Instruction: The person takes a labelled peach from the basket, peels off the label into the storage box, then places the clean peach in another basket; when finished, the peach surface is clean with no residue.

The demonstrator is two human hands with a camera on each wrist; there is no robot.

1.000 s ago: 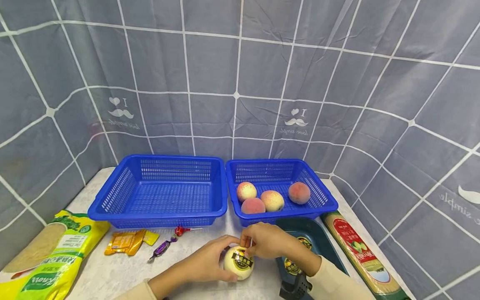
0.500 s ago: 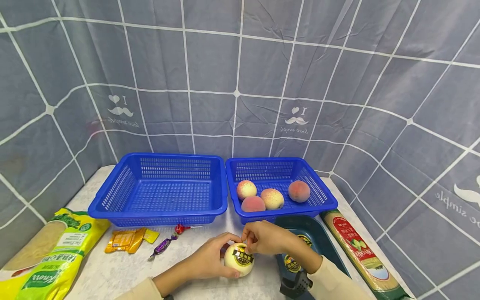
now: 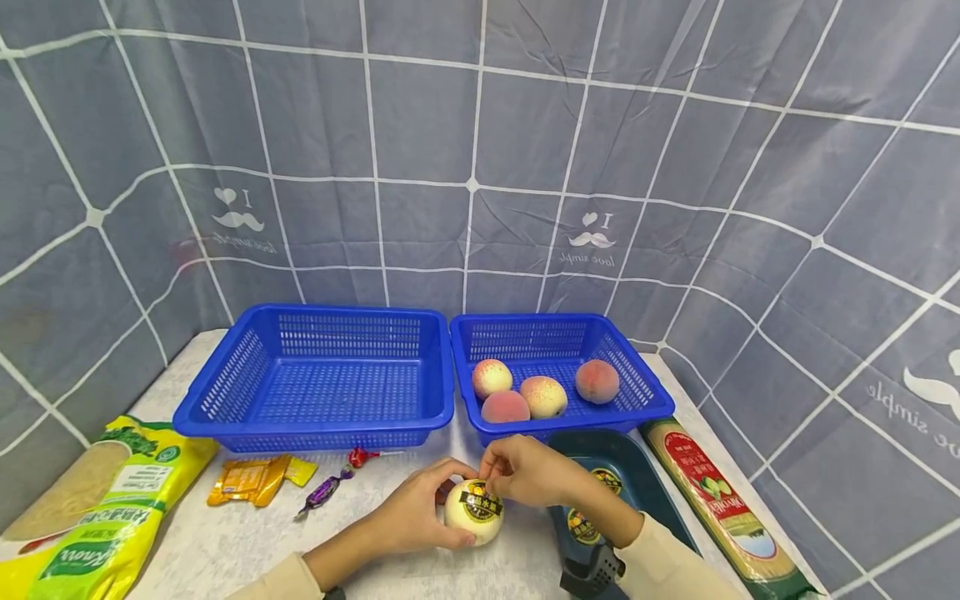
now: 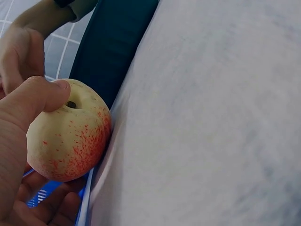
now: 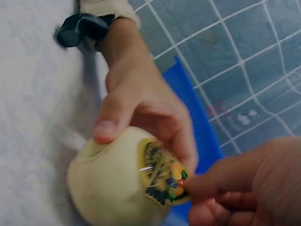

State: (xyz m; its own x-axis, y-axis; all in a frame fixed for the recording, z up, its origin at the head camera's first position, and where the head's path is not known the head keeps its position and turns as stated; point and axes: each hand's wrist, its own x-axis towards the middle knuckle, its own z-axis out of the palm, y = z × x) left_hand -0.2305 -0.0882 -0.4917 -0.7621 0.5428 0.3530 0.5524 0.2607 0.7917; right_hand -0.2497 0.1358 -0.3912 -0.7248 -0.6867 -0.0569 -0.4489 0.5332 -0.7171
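Observation:
A pale yellow peach (image 3: 468,521) with red speckles sits near the front middle of the table. My left hand (image 3: 416,512) grips it from the left, thumb in front and fingers behind; in the left wrist view the thumb (image 4: 47,94) lies beside the dark stem hollow. A black and yellow round sticker (image 3: 480,501) is on its upper side. With thumb and forefinger, my right hand (image 3: 528,473) pinches the sticker's edge. The right wrist view shows the sticker (image 5: 162,172) creased, its near edge between those fingers; how far it is lifted is hard to tell.
Behind stand a large blue basket (image 3: 337,437) and a smaller blue basket (image 3: 645,404) holding several peaches (image 3: 543,397). A dark green tray (image 3: 660,508) with round stickers (image 3: 582,527) lies under the right forearm. Candies (image 3: 322,493), a yellow Knorr bag (image 3: 112,517) and a long packet (image 3: 720,500) flank the hands.
The peach and both hands have shifted slightly away from the person, the sticker now facing a little higher. The right fingers stay at the sticker's edge.

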